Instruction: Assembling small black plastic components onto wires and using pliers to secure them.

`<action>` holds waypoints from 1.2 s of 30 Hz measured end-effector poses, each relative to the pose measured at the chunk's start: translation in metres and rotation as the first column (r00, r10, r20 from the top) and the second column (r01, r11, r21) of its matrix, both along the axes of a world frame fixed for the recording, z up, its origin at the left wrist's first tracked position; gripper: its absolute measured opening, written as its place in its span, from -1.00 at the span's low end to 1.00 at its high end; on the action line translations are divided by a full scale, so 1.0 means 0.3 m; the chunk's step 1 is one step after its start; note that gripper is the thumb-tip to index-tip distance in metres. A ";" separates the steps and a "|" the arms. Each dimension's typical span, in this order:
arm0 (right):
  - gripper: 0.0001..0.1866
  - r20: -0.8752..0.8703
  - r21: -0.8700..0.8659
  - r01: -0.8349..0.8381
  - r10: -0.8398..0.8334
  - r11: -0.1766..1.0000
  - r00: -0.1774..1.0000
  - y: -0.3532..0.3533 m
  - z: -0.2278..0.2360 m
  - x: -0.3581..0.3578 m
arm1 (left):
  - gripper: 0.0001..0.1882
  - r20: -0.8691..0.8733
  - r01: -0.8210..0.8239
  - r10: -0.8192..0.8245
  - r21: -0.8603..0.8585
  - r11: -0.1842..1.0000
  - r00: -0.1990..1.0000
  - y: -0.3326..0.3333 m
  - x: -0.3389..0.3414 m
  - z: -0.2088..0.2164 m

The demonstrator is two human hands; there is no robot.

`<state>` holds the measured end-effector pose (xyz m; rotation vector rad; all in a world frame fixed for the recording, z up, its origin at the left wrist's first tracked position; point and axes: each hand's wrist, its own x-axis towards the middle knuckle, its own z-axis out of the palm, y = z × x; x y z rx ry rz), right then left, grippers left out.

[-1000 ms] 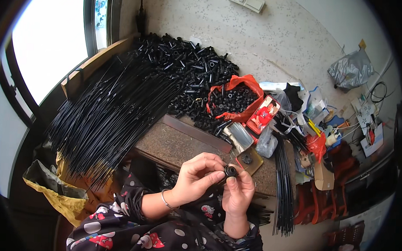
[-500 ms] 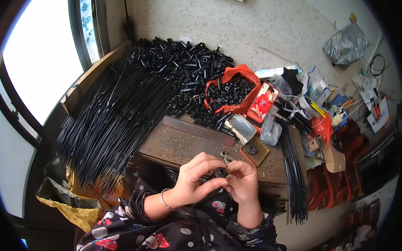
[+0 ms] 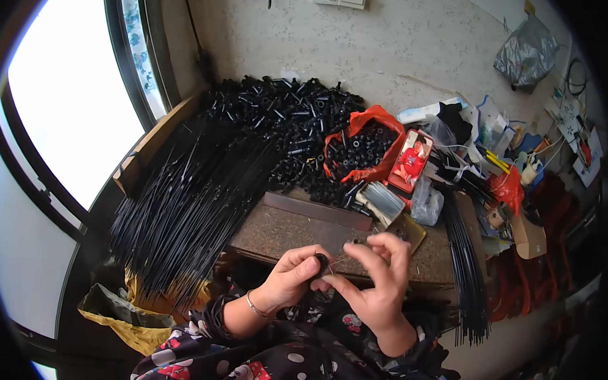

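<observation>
Black fitting [image 3: 322, 262] is gripped by left hand [image 3: 291, 276], apparently for steadiness, right hand [image 3: 381, 290] held open just beside.

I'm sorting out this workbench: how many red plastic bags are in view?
2, it seems: an open red bag holding small black parts, just left of the phone, and a crumpled red bag farther right. Others may be hidden.

The brown, speckled, stone-like table top [image 3: 276, 232] carries one long, flat, dark bar [image 3: 316, 211]. From this bar, a heap of black tubular pieces [image 3: 280, 115] lies at eleven o'clock, an open red plastic bag [image 3: 375, 113] at one, long thin black rods [image 3: 190, 199] at nine.
</observation>
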<state>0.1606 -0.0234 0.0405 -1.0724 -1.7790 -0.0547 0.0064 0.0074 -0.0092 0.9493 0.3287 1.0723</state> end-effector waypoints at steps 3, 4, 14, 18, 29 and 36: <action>-0.67 0.195 0.081 0.046 -0.061 0.996 0.979 -0.002 0.028 -0.008 | -0.76 -0.031 -0.092 0.094 0.055 0.994 0.995 -0.003 0.021 -0.005; -0.69 0.291 0.123 0.065 -0.099 0.990 0.952 0.002 0.033 -0.010 | -0.77 -0.043 -0.133 0.137 0.083 0.988 0.990 0.000 0.028 -0.010; -0.54 -0.108 -0.436 -0.135 0.098 0.890 0.989 -0.030 -0.151 0.105 | -0.83 -0.208 -0.298 0.437 0.479 0.826 0.875 0.015 -0.046 0.003; -0.40 0.437 -0.311 0.377 -0.221 0.872 0.872 -0.026 -0.461 0.285 | -0.87 -0.255 -0.178 0.346 0.511 0.841 0.903 0.050 -0.050 -0.016; -0.74 -0.339 -0.669 -0.309 0.093 0.676 0.936 -0.112 -0.247 0.204 | -0.63 -0.252 -0.243 0.320 0.296 0.924 0.913 0.130 -0.062 0.040; -0.85 0.481 -0.189 0.034 0.062 0.981 0.875 -0.119 0.020 0.080 | -0.58 -0.230 -0.433 0.508 0.307 0.847 0.830 0.101 -0.081 0.038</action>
